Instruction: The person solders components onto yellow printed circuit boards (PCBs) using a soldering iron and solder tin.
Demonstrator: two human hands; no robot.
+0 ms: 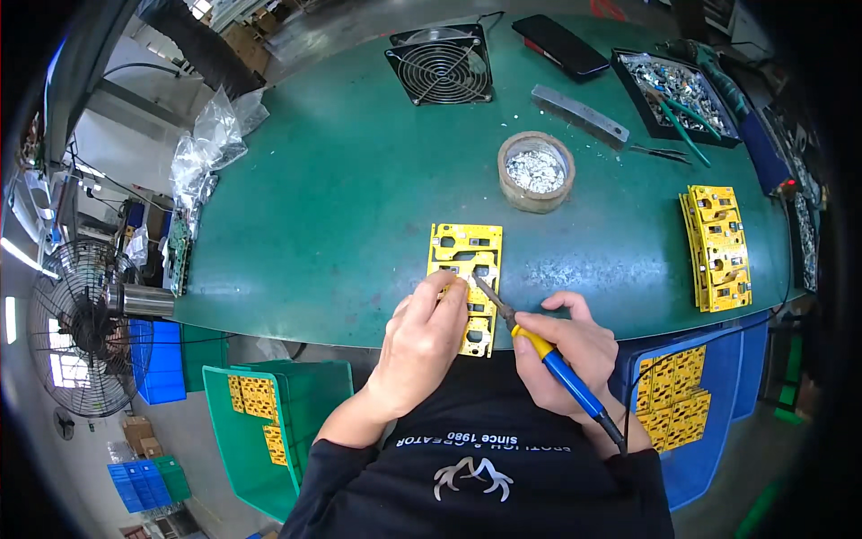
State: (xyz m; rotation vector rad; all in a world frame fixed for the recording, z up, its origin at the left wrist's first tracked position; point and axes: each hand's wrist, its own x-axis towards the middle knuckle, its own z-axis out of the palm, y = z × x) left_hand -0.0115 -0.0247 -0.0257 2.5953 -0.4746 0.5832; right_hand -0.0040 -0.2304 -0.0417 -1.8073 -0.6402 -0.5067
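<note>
A yellow circuit board (465, 242) with dark cut-outs lies near the front edge of the green table (332, 198). My left hand (424, 337) is closed over the board's left side, thumb and fingers pinched near its middle; whatever they grip is hidden. In my right hand (567, 350) is a soldering iron (558, 366) with a blue and yellow handle, held like a pen. Its tip slants up to the left and meets the middle of the board, close to my left fingertips.
Beyond the board stands a round tub (536, 199) of whitish bits. Yellow boards (718, 251) are stacked at the right. Farther back are a small fan (442, 67), a grey bar (579, 115) and a parts tray (673, 90) with pliers. Green (314, 386) and blue (696, 476) bins flank me.
</note>
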